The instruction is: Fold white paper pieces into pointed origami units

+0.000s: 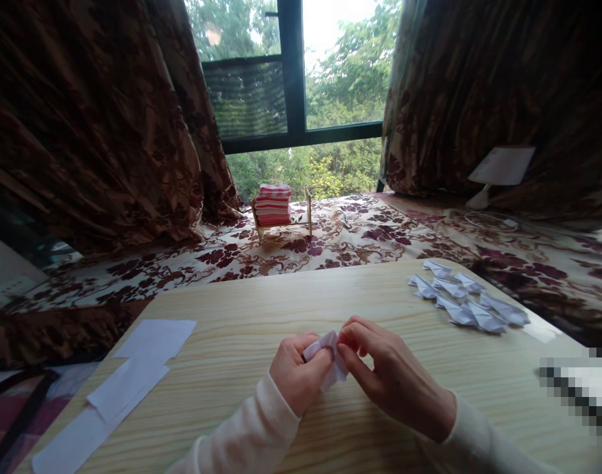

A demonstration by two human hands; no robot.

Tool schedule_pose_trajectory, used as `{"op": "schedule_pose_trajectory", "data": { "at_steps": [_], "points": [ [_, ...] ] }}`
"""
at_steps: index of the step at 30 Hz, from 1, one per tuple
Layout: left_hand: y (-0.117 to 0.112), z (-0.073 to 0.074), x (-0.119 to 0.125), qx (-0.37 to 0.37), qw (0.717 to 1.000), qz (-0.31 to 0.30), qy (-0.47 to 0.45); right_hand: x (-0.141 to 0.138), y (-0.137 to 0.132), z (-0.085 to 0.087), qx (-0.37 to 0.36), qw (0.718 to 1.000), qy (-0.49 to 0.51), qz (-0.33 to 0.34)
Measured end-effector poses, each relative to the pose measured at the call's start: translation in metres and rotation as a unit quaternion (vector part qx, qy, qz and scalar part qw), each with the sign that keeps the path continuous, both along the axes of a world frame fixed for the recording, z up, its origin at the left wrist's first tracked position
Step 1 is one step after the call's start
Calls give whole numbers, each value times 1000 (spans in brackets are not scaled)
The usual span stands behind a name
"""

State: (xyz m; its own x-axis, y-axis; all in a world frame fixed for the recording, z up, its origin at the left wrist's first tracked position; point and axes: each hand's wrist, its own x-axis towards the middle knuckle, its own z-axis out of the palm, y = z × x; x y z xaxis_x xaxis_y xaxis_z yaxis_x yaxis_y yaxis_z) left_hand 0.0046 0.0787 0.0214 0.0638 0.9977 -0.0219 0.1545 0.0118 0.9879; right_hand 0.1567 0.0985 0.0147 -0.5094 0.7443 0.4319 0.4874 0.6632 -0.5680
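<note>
A small folded piece of white paper (334, 375) is held up over the wooden table, between my two hands. My left hand (298, 375) is closed around its left side, thumb pressed across the front. The fingers of my right hand (390, 372) pinch the paper's upper right edge. Part of the paper is hidden behind my left thumb and fingers. Several folded white paper pieces (486, 315) with pointed ends lie grouped at the table's far right. Flat white paper sheets (155, 337) lie partly overlapping along the left side.
The pale wooden table (242, 309) has rounded corners. Behind it, a floral cloth (330, 240) carries a small wooden rack (309, 217) with folded red-and-white cloths (273, 204). A white lamp (502, 164) stands at the back right. A pixelated object (585, 382) is at the right edge.
</note>
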Motion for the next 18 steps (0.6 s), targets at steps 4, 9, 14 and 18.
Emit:
{"op": "schedule_pose_trajectory", "data": {
  "at_steps": [4, 9, 14, 18],
  "points": [
    [-1, -3, 1, -3, 1000, 0, 11, 1, 0, 0, -2, 1000, -2, -1],
    [0, -8, 2, 3, 1000, 8, 19, 2, 0, 0, -11, 1000, 0, -7],
    [1, -8, 2, 16, 1000, 7, 16, 2, 1, -2, -11, 1000, 13, 0],
    [1, -8, 1, 19, 1000, 7, 9, 1, 1, 1, -34, 999, 29, 2]
  ]
}}
